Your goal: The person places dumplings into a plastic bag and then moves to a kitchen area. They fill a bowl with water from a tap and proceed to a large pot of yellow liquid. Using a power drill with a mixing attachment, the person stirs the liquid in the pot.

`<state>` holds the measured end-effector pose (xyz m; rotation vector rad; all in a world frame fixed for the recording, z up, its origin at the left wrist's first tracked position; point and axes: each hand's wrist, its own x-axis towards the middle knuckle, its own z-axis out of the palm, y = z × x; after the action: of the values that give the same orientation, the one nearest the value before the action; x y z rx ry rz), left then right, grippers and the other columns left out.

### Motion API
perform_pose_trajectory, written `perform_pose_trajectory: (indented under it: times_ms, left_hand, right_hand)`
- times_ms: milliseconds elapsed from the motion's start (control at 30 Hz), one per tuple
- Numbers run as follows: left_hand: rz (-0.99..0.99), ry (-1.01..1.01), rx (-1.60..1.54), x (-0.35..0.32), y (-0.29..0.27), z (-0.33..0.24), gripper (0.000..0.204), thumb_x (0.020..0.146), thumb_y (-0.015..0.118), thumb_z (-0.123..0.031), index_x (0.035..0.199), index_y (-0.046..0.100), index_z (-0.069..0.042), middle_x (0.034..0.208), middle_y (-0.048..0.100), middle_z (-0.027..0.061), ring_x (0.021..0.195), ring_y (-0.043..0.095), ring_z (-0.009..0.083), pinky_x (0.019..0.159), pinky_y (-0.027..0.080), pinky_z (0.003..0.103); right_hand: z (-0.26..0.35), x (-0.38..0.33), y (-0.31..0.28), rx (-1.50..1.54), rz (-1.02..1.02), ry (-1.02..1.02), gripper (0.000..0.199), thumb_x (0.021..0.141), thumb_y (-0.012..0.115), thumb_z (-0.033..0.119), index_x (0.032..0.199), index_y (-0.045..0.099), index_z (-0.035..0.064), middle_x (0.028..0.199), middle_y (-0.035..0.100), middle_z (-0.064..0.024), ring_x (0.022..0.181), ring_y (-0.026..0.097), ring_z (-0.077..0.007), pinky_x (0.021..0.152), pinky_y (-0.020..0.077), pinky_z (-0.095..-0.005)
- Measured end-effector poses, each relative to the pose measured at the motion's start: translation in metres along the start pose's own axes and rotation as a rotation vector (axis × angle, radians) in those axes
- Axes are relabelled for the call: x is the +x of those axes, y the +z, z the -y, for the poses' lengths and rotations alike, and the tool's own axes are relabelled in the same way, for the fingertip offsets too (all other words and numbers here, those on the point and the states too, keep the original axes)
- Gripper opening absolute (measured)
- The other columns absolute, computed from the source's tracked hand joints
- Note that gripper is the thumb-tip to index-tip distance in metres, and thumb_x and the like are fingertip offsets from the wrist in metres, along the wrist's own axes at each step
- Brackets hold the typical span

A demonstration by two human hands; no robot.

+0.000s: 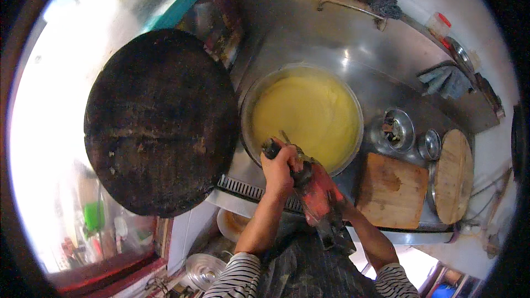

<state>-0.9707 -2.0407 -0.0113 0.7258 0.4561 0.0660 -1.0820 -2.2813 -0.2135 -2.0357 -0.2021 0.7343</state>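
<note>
My left hand (pixel 277 172) is closed around the black side handle (pixel 271 148) of a red-and-black power drill (pixel 318 192). My right hand (pixel 346 210) is at the drill's rear body, its fingers mostly hidden by the tool. The drill's front end points over the near rim of a large round metal pot (pixel 360 142). A short part of a thin rod shows by the drill's front. Thick, smooth yellow liquid (pixel 306 116) fills much of the pot; whether the rod dips into it I cannot tell.
Left of the pot stands a big dark round board (pixel 160 124). On the steel counter to the right are a wooden cutting board (pixel 393 190), a metal bowl (pixel 406 129) with scraps, a smaller bowl (pixel 429 144) and a round wooden lid (pixel 454 176). A grey cloth (pixel 446 80) hangs behind.
</note>
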Motion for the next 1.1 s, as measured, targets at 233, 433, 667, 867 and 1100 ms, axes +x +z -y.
perform_pose_trajectory:
  times_ms: [233, 433, 667, 867, 1100]
  left_hand:
    - [0.155, -0.035, 0.028, 0.054, 0.012, 0.017, 0.015, 0.072, 0.052, 0.003, 0.072, 0.040, -0.006, 0.051, 0.040, 0.0044, 0.038, 0.037, 0.0162, 0.040, 0.034, 0.031]
    - [0.301, -0.146, 0.061, 0.065, 0.027, 0.037, 0.016, 0.075, 0.052, -0.001, 0.077, 0.040, -0.011, 0.053, 0.037, 0.0022, 0.041, 0.036, 0.0148, 0.040, 0.033, 0.030]
    - [0.354, -0.278, 0.006, 0.046, 0.021, 0.060, 0.016, 0.072, 0.052, -0.002, 0.073, 0.037, -0.009, 0.052, 0.037, 0.0036, 0.040, 0.035, 0.0154, 0.041, 0.033, 0.032]
    - [0.222, -0.372, 0.004, -0.003, 0.014, 0.043, 0.015, 0.073, 0.050, -0.003, 0.073, 0.038, -0.011, 0.051, 0.034, 0.0017, 0.040, 0.033, 0.0154, 0.042, 0.032, 0.032]
    - [0.063, -0.305, -0.054, -0.033, -0.033, 0.000, 0.010, 0.075, 0.049, -0.007, 0.077, 0.042, -0.014, 0.053, 0.031, -0.0019, 0.042, 0.029, 0.0118, 0.043, 0.031, 0.030]
  right_hand:
    - [0.062, 0.027, -0.029, 0.132, -0.081, 0.070, 0.050, 0.074, 0.070, 0.023, 0.117, 0.052, 0.0054, 0.108, 0.060, -0.0080, 0.096, 0.056, -0.0226, 0.090, 0.0427, -0.0335]
    - [0.030, 0.020, -0.018, 0.002, -0.206, -0.019, 0.037, 0.082, 0.060, 0.022, 0.114, 0.054, 0.0050, 0.105, 0.061, -0.0062, 0.091, 0.057, -0.0242, 0.088, 0.0442, -0.0347]
    - [0.024, -0.023, -0.006, 0.252, -0.364, 0.054, 0.042, 0.083, 0.054, 0.032, 0.116, 0.053, 0.0071, 0.107, 0.060, -0.0092, 0.091, 0.058, -0.0291, 0.085, 0.0460, -0.0386]
    - [0.067, -0.080, 0.003, -0.168, -0.206, 0.059, 0.052, 0.077, 0.062, 0.032, 0.121, 0.049, 0.0078, 0.115, 0.057, -0.0133, 0.104, 0.055, -0.0311, 0.089, 0.0441, -0.0392]
    - [0.116, -0.106, -0.010, 0.308, 0.293, 0.091, 0.076, 0.063, 0.074, 0.005, 0.130, 0.037, 0.0034, 0.126, 0.049, -0.0095, 0.116, 0.046, -0.0213, 0.098, 0.0386, -0.0360]
